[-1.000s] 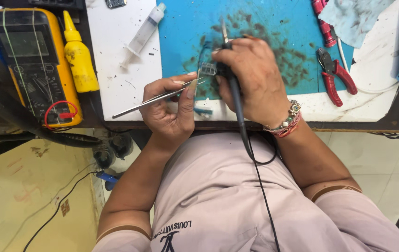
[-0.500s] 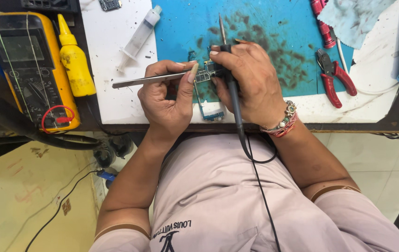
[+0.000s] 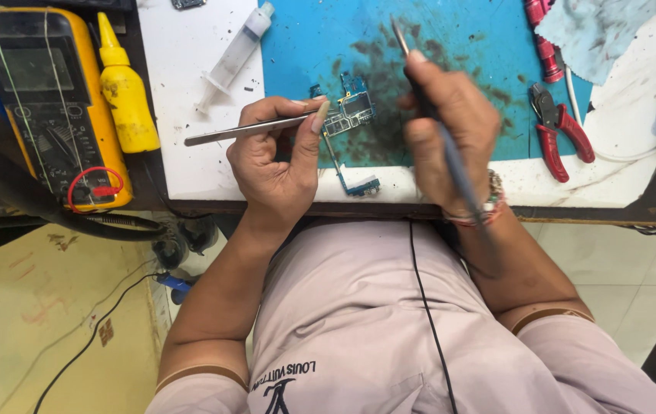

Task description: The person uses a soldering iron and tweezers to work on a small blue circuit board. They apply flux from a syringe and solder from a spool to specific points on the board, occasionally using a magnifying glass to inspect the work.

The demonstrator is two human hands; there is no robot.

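Note:
My left hand [image 3: 278,157] pinches metal tweezers [image 3: 247,129], their tips resting on a small blue phone circuit board [image 3: 349,115] that lies on the stained blue mat [image 3: 320,38]. My right hand [image 3: 450,130] grips a soldering iron [image 3: 431,107] like a pen, its tip pointing up and away, lifted to the right of the board. The iron's black cable [image 3: 427,307] runs down over my lap.
A yellow multimeter [image 3: 44,100] and a yellow squeeze bottle [image 3: 124,92] stand at the left. A clear syringe [image 3: 232,57] lies on the white surface [image 3: 182,77]. Red pliers [image 3: 562,130], a red-handled tool [image 3: 542,38] and a light-blue cloth [image 3: 596,31] lie at the right.
My right hand has lifted the soldering iron off the board and shifted right. My left hand has moved up with the tweezers, which now reach the uncovered board.

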